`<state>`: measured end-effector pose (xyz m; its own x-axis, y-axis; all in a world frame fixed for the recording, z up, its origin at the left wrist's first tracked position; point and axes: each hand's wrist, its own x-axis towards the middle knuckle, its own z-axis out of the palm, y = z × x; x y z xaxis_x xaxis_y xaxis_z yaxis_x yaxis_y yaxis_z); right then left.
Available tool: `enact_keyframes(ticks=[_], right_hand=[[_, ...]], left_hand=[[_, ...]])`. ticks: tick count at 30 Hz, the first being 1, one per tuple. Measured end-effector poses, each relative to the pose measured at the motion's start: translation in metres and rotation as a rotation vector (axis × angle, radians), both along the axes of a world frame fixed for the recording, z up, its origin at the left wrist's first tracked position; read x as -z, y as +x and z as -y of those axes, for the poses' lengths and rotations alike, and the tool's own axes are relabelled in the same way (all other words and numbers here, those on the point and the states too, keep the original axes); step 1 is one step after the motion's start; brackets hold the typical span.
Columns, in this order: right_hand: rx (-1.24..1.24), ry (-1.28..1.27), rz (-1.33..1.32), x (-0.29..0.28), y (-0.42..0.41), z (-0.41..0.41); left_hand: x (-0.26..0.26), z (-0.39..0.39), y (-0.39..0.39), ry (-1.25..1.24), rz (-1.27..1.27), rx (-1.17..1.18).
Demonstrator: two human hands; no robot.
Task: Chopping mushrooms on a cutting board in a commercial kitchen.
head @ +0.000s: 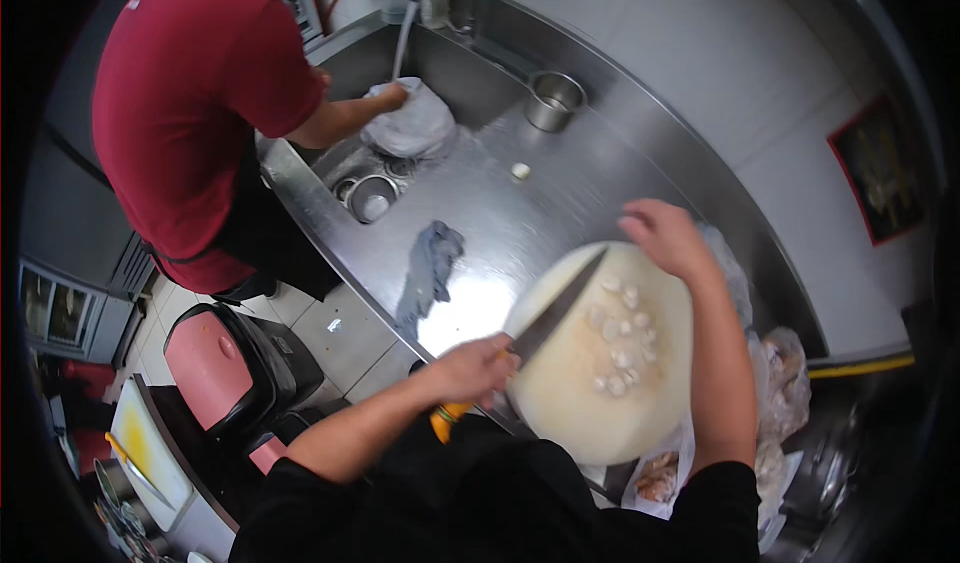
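Observation:
My left hand (474, 368) grips the yellow handle of a kitchen knife (559, 309). The dark blade points away from me and lies across the left part of a round, pale chopping board (555, 405). Several small whitish food pieces (621, 329), like peeled garlic cloves, are scattered on the board's middle, right of the blade. My right hand (664, 236) is over the board's far right edge, with fingers bent and nothing visible in them. Some motion blur softens both hands.
A grey cloth (431, 270), a whitish piece (520, 170) and a metal pot (553, 101) sit on the steel counter (480, 203). At the sink (487, 82), a co-worker (202, 112) handles a white plastic bag (411, 124) under the tap. Plastic bags (780, 383) crowd the right.

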<state>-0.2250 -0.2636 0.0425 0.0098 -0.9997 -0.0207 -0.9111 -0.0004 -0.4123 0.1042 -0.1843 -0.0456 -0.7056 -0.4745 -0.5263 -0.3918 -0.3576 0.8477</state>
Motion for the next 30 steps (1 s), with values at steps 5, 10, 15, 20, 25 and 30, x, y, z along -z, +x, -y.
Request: enact_keyframes(ticks=[5, 10, 15, 20, 25, 30], right_hand=[[-0.073, -0.018, -0.194, 0.126, 0.081, 0.127], [-0.017, 0.12, -0.271, 0.166, 0.109, 0.165], [0.136, 0.001, -0.129, 0.122, 0.079, 0.148], [0.407, -0.394, 0.069, 0.059, 0.001, -0.045], [0.605, -0.297, -0.046, 0.13, 0.028, -0.228], [0.49, -0.318, -0.127, 0.112, 0.068, -0.201]], left_hand=[[0.005, 0.01, 0.012, -0.157, 0.081, 0.278], [0.011, 0.024, 0.049, -0.23, 0.023, 0.294], [0.037, 0.039, 0.067, -0.163, 0.021, 0.282], [0.002, 0.069, 0.064, 0.025, 0.023, 0.249], [0.002, 0.09, 0.042, 0.041, 0.002, 0.287], [-0.01, 0.103, -0.003, -0.207, 0.03, 0.391]])
